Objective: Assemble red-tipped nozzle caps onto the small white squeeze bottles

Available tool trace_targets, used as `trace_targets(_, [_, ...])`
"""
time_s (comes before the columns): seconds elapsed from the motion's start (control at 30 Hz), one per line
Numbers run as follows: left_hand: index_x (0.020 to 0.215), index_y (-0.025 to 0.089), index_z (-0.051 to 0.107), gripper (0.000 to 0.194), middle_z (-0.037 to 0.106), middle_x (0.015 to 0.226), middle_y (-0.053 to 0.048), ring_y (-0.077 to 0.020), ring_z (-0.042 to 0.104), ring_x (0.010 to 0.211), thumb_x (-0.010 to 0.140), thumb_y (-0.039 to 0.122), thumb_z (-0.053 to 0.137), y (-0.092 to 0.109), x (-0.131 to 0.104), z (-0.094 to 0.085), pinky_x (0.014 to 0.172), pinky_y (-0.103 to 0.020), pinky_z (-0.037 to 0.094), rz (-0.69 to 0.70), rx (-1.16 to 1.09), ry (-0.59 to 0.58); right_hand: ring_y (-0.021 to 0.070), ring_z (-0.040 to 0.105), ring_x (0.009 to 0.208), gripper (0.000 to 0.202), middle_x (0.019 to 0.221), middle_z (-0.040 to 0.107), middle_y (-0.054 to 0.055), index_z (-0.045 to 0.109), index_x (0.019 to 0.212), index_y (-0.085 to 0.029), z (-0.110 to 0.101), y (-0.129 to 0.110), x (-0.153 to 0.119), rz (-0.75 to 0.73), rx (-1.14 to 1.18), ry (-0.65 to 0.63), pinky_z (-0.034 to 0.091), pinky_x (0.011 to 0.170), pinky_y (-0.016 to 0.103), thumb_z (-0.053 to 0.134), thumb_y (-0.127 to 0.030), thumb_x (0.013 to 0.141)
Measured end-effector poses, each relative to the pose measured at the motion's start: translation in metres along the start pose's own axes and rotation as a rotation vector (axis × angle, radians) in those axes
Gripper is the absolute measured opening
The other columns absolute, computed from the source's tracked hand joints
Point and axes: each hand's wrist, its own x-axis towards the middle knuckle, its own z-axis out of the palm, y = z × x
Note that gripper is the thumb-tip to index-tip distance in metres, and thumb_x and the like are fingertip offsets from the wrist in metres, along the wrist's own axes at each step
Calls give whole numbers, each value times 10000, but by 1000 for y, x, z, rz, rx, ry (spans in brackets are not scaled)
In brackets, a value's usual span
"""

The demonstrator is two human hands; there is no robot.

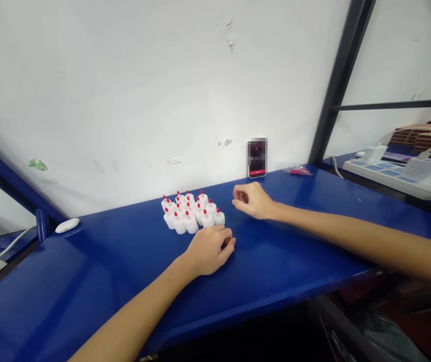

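A tight cluster of small white squeeze bottles [191, 224] with red tips stands upright on the blue tabletop [125, 261]. Just in front of its right side rests my left hand [211, 247], fingers loosely curled and the thumb apart from them. It may touch the nearest bottles; its knuckles hide part of them. Farther right and back, my right hand [253, 200] lies on the table, its fingers bent inward with a gap before the thumb. Nothing shows in either hand, though the palms are hidden.
A phone [257, 158] leans upright against the white wall. Beside it lies a clear plastic bag [299, 170] with red pieces. At the left edge sits a white oval case [67, 225]. A power strip [400, 178] with chargers stands on the right, beyond a dark post [341, 75].
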Motion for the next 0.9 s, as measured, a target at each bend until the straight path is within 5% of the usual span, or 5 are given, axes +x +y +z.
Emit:
trace_targets(0.17, [748, 177, 527, 279, 590, 787, -20, -139, 530, 655, 981, 308, 448, -3, 1, 1, 607, -281, 327, -21, -6, 3, 119, 500, 546, 184, 651, 545, -49, 588, 1035, -189, 12, -27, -15, -54, 144, -76, 378, 572, 251, 536, -290, 889])
trace_targets(0.53, [689, 178, 479, 303, 580, 722, -15, -142, 521, 638, 964, 299, 442, -20, 4, 2, 585, -290, 291, -130, 16, 68, 132, 493, 574, 410, 665, 501, -77, 434, 1331, -196, 25, -12, -25, -85, 128, -250, 362, 582, 252, 529, -299, 946])
trace_targets(0.77, [673, 185, 446, 309, 572, 681, -16, -148, 514, 599, 958, 303, 421, -18, 4, 0, 566, -290, 260, -230, 40, 73, 127, 501, 581, 279, 681, 536, -61, 511, 1229, -195, 24, -13, -24, -136, 149, -296, 361, 588, 251, 519, -284, 964])
trace_targets(0.9, [846, 200, 484, 205, 600, 706, -8, -170, 560, 605, 939, 383, 484, -13, 3, -2, 566, -276, 291, -307, 5, 102, 123, 513, 603, 204, 696, 545, -48, 536, 1080, -197, 21, -16, -25, -141, 302, -289, 388, 611, 251, 435, -366, 1024])
